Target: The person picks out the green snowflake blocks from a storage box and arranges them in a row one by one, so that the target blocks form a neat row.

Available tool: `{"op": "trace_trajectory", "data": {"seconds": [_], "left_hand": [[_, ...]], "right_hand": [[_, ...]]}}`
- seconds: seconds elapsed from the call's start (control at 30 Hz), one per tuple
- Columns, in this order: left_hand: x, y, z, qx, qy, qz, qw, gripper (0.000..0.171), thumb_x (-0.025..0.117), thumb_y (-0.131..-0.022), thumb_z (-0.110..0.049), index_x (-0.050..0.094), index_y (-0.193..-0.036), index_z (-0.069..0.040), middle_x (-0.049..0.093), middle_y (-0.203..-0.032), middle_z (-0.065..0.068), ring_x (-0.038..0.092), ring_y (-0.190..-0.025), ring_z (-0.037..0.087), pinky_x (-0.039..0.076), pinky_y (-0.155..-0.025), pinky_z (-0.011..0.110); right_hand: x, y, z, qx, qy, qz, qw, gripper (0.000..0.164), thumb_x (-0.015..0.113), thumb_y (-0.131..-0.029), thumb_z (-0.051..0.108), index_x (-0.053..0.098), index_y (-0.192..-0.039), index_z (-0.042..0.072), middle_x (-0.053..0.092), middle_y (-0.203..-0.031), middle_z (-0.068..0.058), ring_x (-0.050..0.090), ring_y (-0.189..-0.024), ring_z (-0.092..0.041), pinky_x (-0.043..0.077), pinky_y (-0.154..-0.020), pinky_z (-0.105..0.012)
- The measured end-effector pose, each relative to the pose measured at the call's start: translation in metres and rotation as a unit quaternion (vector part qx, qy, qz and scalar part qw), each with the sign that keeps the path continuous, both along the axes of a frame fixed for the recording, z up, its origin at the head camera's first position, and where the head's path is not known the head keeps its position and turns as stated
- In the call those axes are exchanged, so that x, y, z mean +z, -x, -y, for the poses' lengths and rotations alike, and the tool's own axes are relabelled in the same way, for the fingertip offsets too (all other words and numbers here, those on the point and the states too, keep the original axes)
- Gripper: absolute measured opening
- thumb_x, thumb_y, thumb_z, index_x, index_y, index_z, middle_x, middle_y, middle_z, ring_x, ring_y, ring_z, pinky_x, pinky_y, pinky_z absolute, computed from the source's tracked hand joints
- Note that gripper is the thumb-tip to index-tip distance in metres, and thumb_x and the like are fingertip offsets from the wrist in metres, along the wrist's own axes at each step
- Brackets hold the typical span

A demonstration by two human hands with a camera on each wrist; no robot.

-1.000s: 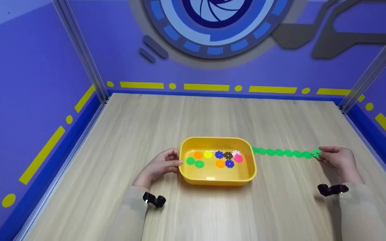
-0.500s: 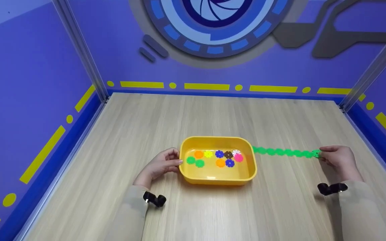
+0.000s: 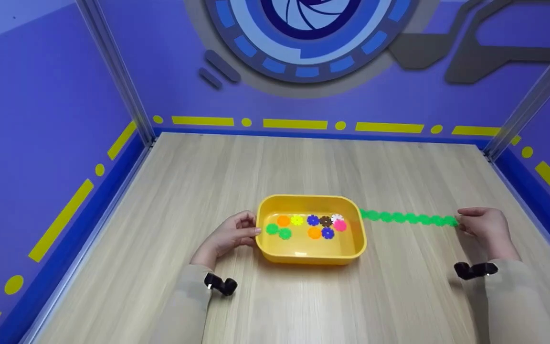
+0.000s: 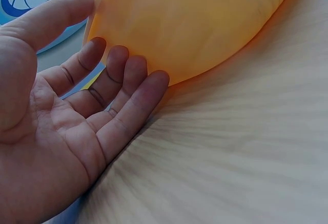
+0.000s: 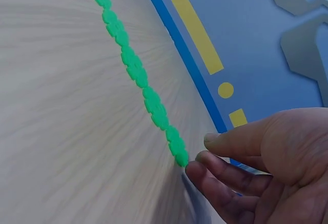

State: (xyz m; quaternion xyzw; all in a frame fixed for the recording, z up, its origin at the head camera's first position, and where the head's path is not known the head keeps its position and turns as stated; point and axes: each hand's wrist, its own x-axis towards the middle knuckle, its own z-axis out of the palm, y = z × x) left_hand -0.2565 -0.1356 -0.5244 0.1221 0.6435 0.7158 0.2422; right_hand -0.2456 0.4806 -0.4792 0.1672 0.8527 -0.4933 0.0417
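Observation:
A yellow plastic tub (image 3: 311,259) stands on the table in the head view, with several small flower-shaped discs inside. My left hand (image 3: 229,236) holds its left side, the thumb at the rim and the fingertips against the outer wall, as the left wrist view shows. From behind the tub's right side a chain of linked green snowflake discs (image 3: 399,218) runs right along the table. At the chain's right end is my right hand (image 3: 485,229). In the right wrist view a fingertip (image 5: 193,169) is right at the last disc, while the thumb stands apart from it.
Inside the tub lie two green discs (image 3: 284,233), two orange ones, two blue ones, a yellow, a brown, a white and a pink disc (image 3: 340,225). Purple-blue panels (image 3: 294,107) border the wooden table (image 3: 313,162) at the back and both sides.
The raised end disc of the green chain now lies flat in line with the others. My right hand has let go of it and shifted slightly right. My left hand stays on the tub.

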Motion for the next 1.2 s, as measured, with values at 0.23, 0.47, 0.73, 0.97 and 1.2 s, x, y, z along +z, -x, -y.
{"op": "trace_trajectory", "data": {"seconds": [0.23, 0.47, 0.73, 0.97, 1.2], "left_hand": [[0.002, -0.001, 0.0, -0.001, 0.007, -0.006, 1.0, 0.023, 0.068, -0.095, -0.008, 0.051, -0.11, -0.004, 0.056, -0.099, 0.001, 0.066, -0.087, 0.014, 0.062, -0.076, 0.028], [0.001, 0.0, 0.001, 0.002, 0.013, -0.005, 0.9999, 0.024, 0.069, -0.096, -0.009, 0.05, -0.111, -0.002, 0.056, -0.099, 0.001, 0.066, -0.088, 0.013, 0.062, -0.075, 0.027], [0.0, 0.0, 0.0, 0.006, 0.013, 0.002, 0.9999, 0.022, 0.068, -0.096, -0.008, 0.051, -0.11, -0.005, 0.056, -0.099, 0.001, 0.066, -0.087, 0.013, 0.062, -0.076, 0.027], [0.002, -0.001, 0.0, 0.004, 0.013, 0.0, 0.9999, 0.023, 0.069, -0.095, -0.008, 0.051, -0.109, -0.006, 0.055, -0.098, 0.001, 0.066, -0.086, 0.014, 0.062, -0.076, 0.028], [0.002, -0.001, 0.0, 0.006, 0.013, 0.001, 0.9999, 0.024, 0.069, -0.095, -0.008, 0.05, -0.109, -0.005, 0.057, -0.098, 0.001, 0.067, -0.086, 0.014, 0.062, -0.076, 0.028]], "right_hand": [[0.007, 0.001, 0.008, 0.013, -0.029, -0.008, 0.999, 0.055, 0.062, -0.101, 0.019, 0.047, -0.144, -0.013, 0.066, -0.084, 0.019, 0.068, -0.077, -0.001, 0.061, -0.073, -0.023], [0.015, 0.002, 0.022, 0.051, -0.026, -0.039, 0.998, 0.056, 0.065, -0.101, 0.023, 0.05, -0.142, -0.012, 0.065, -0.084, 0.028, 0.068, -0.079, 0.009, 0.06, -0.074, -0.017], [0.023, 0.002, 0.04, 0.083, 0.025, -0.044, 0.995, 0.057, 0.065, -0.102, 0.024, 0.048, -0.145, -0.01, 0.067, -0.088, 0.03, 0.069, -0.084, 0.009, 0.058, -0.076, -0.012], [0.032, 0.003, 0.059, 0.101, 0.016, -0.061, 0.993, 0.063, 0.067, -0.1, 0.029, 0.047, -0.145, -0.011, 0.066, -0.091, 0.03, 0.069, -0.085, 0.009, 0.057, -0.078, -0.01], [0.044, 0.003, 0.079, 0.121, -0.009, -0.073, 0.99, 0.062, 0.067, -0.1, 0.032, 0.05, -0.144, -0.008, 0.066, -0.097, 0.025, 0.068, -0.087, 0.008, 0.056, -0.08, -0.009]]}}
